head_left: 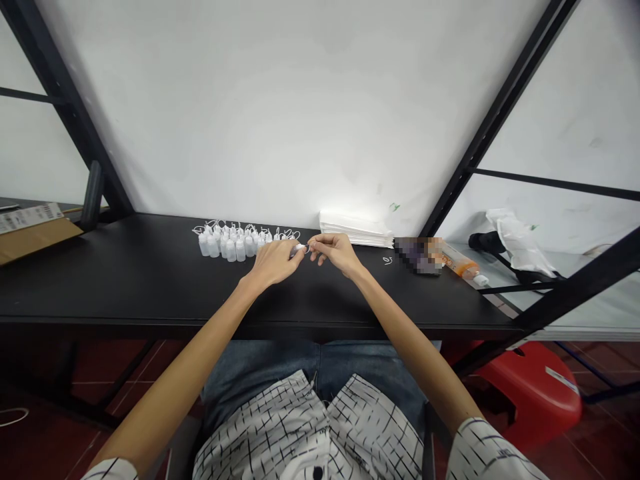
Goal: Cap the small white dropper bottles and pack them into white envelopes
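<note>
My left hand (pixel 277 259) is closed around a small white dropper bottle (pixel 299 249), and only its top end shows past the thumb and fingers. Close beside it, my right hand (pixel 337 252) pinches at a thin white cap strap (pixel 308 250) that loops from the bottle's tip. My fingers partly cover the cap. Left of my hands, several like dropper bottles (pixel 230 244) stand upright in a tight group on the black table (pixel 165 287), with white looped straps around their tops.
Behind my right hand lies a stack of white paper (pixel 355 229). A small white ring-shaped piece (pixel 387 261), a dark blurred object (pixel 417 257) and an orange-labelled bottle (pixel 465 268) are farther right. Cardboard (pixel 40 233) lies at far left; a red stool (pixel 535 393) stands below right.
</note>
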A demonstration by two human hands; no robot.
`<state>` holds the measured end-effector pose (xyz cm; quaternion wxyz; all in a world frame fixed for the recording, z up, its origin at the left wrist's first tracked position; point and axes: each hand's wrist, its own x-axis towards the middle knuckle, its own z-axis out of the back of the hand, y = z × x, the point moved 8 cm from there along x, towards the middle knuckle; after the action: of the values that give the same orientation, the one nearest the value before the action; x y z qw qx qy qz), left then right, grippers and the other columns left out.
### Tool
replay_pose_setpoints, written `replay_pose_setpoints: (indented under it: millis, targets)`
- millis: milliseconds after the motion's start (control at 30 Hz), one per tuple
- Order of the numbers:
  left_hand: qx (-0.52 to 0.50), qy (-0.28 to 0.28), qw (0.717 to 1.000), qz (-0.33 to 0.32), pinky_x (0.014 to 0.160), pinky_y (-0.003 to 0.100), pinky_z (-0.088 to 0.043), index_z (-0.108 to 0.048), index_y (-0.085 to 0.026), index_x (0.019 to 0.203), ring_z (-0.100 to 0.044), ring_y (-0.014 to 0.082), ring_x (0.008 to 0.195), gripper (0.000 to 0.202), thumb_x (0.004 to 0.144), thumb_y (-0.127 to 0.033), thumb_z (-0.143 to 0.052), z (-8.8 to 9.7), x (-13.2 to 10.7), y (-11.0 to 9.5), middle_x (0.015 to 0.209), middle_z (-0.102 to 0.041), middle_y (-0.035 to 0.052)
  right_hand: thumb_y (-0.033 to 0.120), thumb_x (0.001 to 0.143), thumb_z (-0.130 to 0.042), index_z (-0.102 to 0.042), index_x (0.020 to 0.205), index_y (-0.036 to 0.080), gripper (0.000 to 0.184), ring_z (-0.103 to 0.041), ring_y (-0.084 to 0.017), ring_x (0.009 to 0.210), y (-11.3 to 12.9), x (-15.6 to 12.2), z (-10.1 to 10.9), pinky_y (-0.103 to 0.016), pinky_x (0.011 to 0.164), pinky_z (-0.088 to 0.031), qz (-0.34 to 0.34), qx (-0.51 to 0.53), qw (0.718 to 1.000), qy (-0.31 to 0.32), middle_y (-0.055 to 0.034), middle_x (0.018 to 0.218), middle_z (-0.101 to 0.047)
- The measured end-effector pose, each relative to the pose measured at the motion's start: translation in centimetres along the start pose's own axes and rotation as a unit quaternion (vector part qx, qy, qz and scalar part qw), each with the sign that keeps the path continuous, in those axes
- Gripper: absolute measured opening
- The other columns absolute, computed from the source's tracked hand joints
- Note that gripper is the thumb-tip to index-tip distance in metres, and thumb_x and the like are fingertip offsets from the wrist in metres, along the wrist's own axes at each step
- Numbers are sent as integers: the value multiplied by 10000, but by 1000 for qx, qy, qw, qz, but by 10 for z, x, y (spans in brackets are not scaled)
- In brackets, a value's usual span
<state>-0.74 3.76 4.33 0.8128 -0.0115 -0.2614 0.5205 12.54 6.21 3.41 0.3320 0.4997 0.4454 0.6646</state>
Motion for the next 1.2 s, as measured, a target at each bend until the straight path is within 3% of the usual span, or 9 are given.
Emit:
replay_pose_setpoints:
  millis: [433,733,967,1100,1200]
  targets:
    - [-51,11,998,-33,615,286,-303,-614,-178,819,-564,202,678,356,953,-381,-355,-3,2,-5,713,-635,44,447,640,-810,-685,771,122,372,-707,-184,651,-5,-2,-5,-270,585,-570,-12,42,999,10,-41,670,-681]
    - [-88,21,995,-50,615,289,-308,-587,-187,761,-511,185,624,349,935,-392,-366,-4,2,-5,641,-571,21,469,658,-796,-678,789,117,394,-723,-200,694,-12,0,-6,-214,506,-526,-17,9,1000,25,-79,736,-722]
    - [-149,41,987,-41,610,287,-328,-576,-192,763,-508,179,642,451,946,-520,-327,-6,2,1,646,-555,6,519,752,-709,-685,872,117,420,-729,-203,666,-1,-3,-9,-225,483,-542,-20,20,998,48,-86,798,-719]
    - [-177,50,982,-34,660,297,-359,-560,-196,791,-545,193,719,467,968,-498,-251,-6,2,1,738,-605,23,503,715,-747,-678,854,123,410,-720,-194,631,0,-4,-8,-238,483,-551,-23,19,999,40,-66,770,-691]
    - [-190,48,980,-22,645,299,-356,-491,-203,721,-535,190,688,456,968,-495,-242,-6,2,2,696,-571,15,500,671,-776,-665,843,133,420,-713,-191,630,0,-3,-6,-250,491,-562,-21,21,999,22,-48,743,-673]
